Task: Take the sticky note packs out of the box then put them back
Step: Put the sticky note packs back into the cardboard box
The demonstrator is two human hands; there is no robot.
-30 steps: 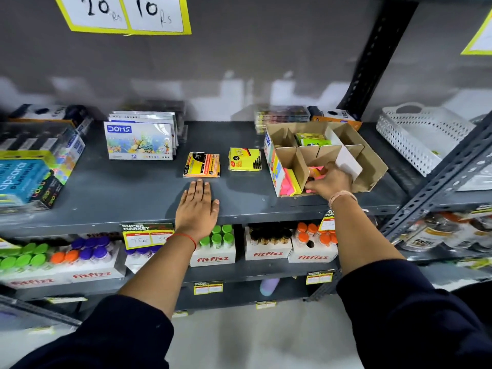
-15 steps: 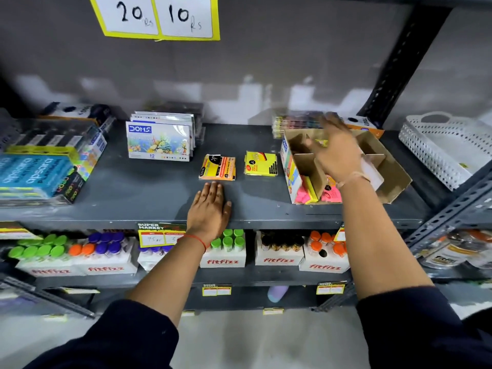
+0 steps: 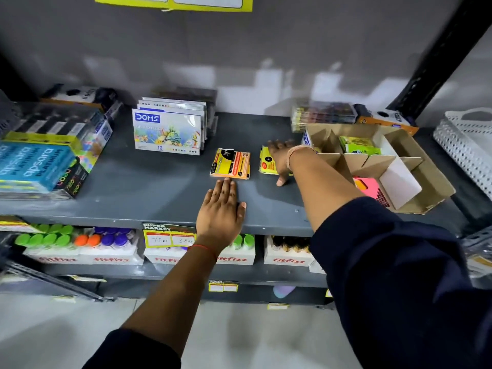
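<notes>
A brown cardboard box (image 3: pixel 436 187) with dividers sits at the right of the grey shelf (image 3: pixel 159 193). A green sticky note pack (image 3: pixel 359 148) lies in a back compartment and a pink pack (image 3: pixel 369 188) in a front one. Two packs lie on the shelf left of the box: an orange one (image 3: pixel 231 164) and a yellow one (image 3: pixel 266 164). My right hand (image 3: pixel 280 160) lies spread over the yellow pack, thumb on the shelf at its near edge; the pack is still flat. My left hand (image 3: pixel 220 209) rests flat on the shelf just before the orange pack.
DOMS colour boxes (image 3: pixel 167 134) stand at the back middle. Apsara boxes (image 3: pixel 34 166) are stacked at the left. A white perforated basket (image 3: pixel 468 145) sits at the far right. Pen packs (image 3: pixel 323 115) lie behind the cardboard box. Fitfizz bottles (image 3: pixel 106 243) fill the shelf below.
My right hand has left the box, swung up over it and come down left onto the yellow pack. My left hand has stayed flat on the shelf.
</notes>
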